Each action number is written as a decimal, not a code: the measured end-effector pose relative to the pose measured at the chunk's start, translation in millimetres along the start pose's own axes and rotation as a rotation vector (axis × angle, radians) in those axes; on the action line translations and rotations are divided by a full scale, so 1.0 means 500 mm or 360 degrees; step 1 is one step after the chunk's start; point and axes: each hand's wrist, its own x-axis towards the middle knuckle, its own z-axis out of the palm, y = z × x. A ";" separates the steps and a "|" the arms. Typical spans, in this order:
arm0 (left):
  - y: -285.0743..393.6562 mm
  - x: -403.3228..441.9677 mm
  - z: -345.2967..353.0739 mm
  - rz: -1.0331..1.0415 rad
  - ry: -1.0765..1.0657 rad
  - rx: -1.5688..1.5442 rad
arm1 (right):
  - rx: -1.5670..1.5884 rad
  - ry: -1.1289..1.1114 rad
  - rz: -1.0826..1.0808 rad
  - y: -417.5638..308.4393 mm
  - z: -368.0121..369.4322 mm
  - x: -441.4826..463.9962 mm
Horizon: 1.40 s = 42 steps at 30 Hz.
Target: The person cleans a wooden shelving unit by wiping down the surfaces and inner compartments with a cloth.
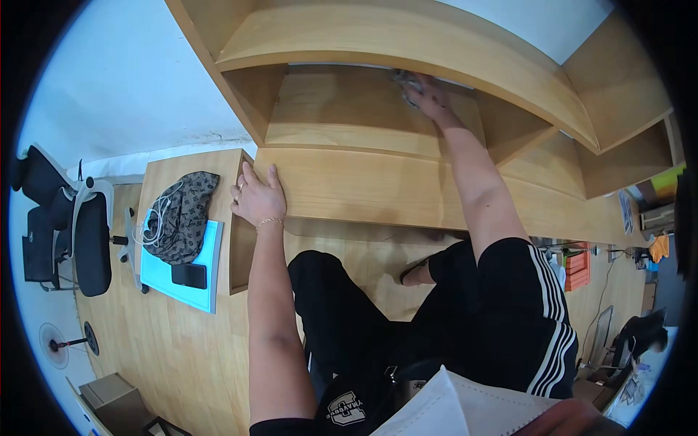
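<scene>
While the left hand (pixel 259 198) lies open over the table's (pixel 349 182) near left corner, seemingly to steady the leaning body, the right hand (pixel 430 100) grasps a crumpled cloth (pixel 408 86) toward the rear of the shelf compartment (pixel 349 109), right of its middle, apparently bunched to keep it in the fingers. Beside the pale wooden table, a low cabinet (pixel 163 174) carries a blue folder (pixel 209 251) beneath a dark phone (pixel 189 275). Black chairs (pixel 91 240) stand near a white wall (pixel 116 94).
</scene>
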 end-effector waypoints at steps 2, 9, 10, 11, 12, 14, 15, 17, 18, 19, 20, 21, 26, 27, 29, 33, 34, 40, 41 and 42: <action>-0.001 0.000 0.003 -0.0003 0.0013 0.0018 | -0.0004 -0.0019 0.0130 0.046 -0.043 -0.028; -0.001 -0.001 0.006 -0.0027 0.0023 -0.0015 | -0.0148 0.0027 0.0486 0.079 -0.125 -0.132; 0.000 -0.002 0.006 -0.0029 0.0023 -0.0021 | -0.0174 0.0048 0.0471 0.080 -0.125 -0.144; -0.001 -0.003 0.004 -0.0034 0.0024 -0.0026 | -0.0198 0.0068 0.0454 0.075 -0.124 -0.154; 0.000 -0.003 0.001 -0.0038 0.0026 -0.0031 | -0.0221 0.0089 0.0437 0.071 -0.126 -0.161; 0.000 -0.003 -0.006 -0.0040 0.0020 -0.0063 | -0.0156 0.0013 0.0554 0.057 -0.135 -0.180; 0.001 -0.006 -0.008 -0.0040 0.0012 -0.0079 | -0.0127 -0.0029 0.0613 0.046 -0.142 -0.191; 0.000 -0.006 -0.005 -0.0040 0.0029 -0.0083 | -0.0135 -0.0059 0.0605 0.031 -0.154 -0.207; -0.001 -0.005 -0.003 -0.0037 0.0038 -0.0083 | -0.0138 -0.0074 0.0603 0.025 -0.158 -0.216; -0.001 -0.006 -0.002 -0.0037 0.0035 -0.0092 | -0.0138 -0.0064 0.0606 0.019 -0.161 -0.225; -0.001 -0.006 -0.003 -0.0036 0.0034 -0.0100 | -0.0137 -0.0053 0.0610 0.014 -0.162 -0.234; -0.001 -0.006 -0.004 -0.0034 0.0032 -0.0108 | -0.0135 -0.0043 0.0615 0.009 -0.165 -0.242; 0.002 -0.008 -0.002 -0.0065 0.0062 -0.0085 | -0.0162 -0.0055 0.0674 -0.008 -0.166 -0.252; 0.005 -0.010 -0.002 -0.0088 0.0069 -0.0078 | -0.0163 -0.0057 0.0681 -0.014 -0.167 -0.246; 0.009 -0.013 -0.002 -0.0114 0.0118 -0.0050 | -0.0301 -0.0095 0.0737 -0.050 -0.151 -0.232; 0.006 -0.012 0.001 -0.0054 0.0198 -0.0061 | -0.0292 -0.0183 0.0659 -0.163 -0.070 -0.192; 0.004 -0.011 0.001 -0.0051 0.0188 -0.0066 | -0.0310 -0.0173 0.0597 -0.199 -0.044 -0.180; 0.003 -0.007 -0.004 -0.0036 0.0122 -0.0103 | -0.0109 -0.0162 0.0486 -0.389 0.074 -0.114; 0.003 -0.007 -0.006 -0.0038 0.0117 -0.0106 | -0.0104 -0.0143 0.0436 -0.416 0.092 -0.105; 0.003 -0.007 -0.005 -0.0036 0.0110 -0.0109 | -0.0100 -0.0124 0.0389 -0.440 0.110 -0.098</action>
